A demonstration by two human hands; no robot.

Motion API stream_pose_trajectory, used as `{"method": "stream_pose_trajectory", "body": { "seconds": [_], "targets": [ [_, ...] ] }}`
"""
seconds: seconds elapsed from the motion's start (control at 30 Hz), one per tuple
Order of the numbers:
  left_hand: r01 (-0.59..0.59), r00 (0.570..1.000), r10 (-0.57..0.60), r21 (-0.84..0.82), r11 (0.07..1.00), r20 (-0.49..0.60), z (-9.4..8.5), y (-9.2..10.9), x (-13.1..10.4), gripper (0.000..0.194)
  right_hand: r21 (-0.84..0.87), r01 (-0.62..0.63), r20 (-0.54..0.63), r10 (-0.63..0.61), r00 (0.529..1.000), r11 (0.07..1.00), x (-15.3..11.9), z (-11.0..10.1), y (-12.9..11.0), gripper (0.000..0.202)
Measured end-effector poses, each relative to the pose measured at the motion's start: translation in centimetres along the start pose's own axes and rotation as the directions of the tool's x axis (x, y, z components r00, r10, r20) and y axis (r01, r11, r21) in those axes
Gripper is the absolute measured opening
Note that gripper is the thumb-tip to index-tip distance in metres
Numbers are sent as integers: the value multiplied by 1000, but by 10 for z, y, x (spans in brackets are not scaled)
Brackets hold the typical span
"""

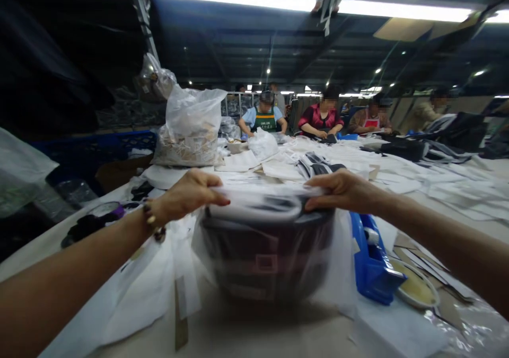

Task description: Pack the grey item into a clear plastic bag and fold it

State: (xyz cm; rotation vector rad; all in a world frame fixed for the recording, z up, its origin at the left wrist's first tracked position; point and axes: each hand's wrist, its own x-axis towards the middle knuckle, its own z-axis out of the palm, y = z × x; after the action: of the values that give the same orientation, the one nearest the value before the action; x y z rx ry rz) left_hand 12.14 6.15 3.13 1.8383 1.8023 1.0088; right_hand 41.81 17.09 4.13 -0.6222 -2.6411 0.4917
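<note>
A clear plastic bag (342, 262) stands over the table in front of me, blurred by motion. Inside it is a dark item (266, 252) with a pale square label on its front and a white and grey band (258, 207) along the top; its kind is unclear. My left hand (194, 193) is closed on the bag's upper left edge, thumb on the near side. At the upper right edge, my right hand (334, 191) pinches the same bag between thumb and fingers. The two hands are held apart, level with each other.
A blue tape dispenser (369, 262) and a round yellowish dish (415, 284) lie at the right. White sheets (143, 294) cover the left side. A large filled plastic bag (191, 130) stands behind my left hand. Several people (266, 116) work across the table.
</note>
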Motion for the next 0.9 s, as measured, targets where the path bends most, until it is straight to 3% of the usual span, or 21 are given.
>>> {"method": "stream_pose_trajectory", "body": {
  "seconds": [0.2, 0.37, 0.57, 0.7, 0.8, 0.9],
  "targets": [
    [-22, 994, 12, -96, 995, -107, 19, -5, 57, 36, 2, -119, -69, 119, 990, 993, 32, 3, 39, 56],
    [-28, 990, 20, -52, 998, -140, 23, -20, 66, 29, -141, -116, -95, 103, 990, 983, 41, 4, 39, 62],
    [-61, 998, 60, -76, 995, -22, 9, -22, 45, 22, -282, -30, -123, -5, 992, 959, 37, 11, 17, 59],
    [-100, 991, 111, -143, 985, 69, 1, -18, 14, 33, -169, 17, -175, -47, 983, 985, 19, 20, -3, 52],
    [-115, 993, 118, -199, 973, 3, 3, -19, -11, 34, 1, 42, -211, -41, 977, 999, 0, 24, -14, 49],
    [-169, 985, 159, -231, 958, -62, 6, -21, -30, 30, -9, 131, -226, -129, 966, 991, -18, 27, -23, 41]
  ]
}}
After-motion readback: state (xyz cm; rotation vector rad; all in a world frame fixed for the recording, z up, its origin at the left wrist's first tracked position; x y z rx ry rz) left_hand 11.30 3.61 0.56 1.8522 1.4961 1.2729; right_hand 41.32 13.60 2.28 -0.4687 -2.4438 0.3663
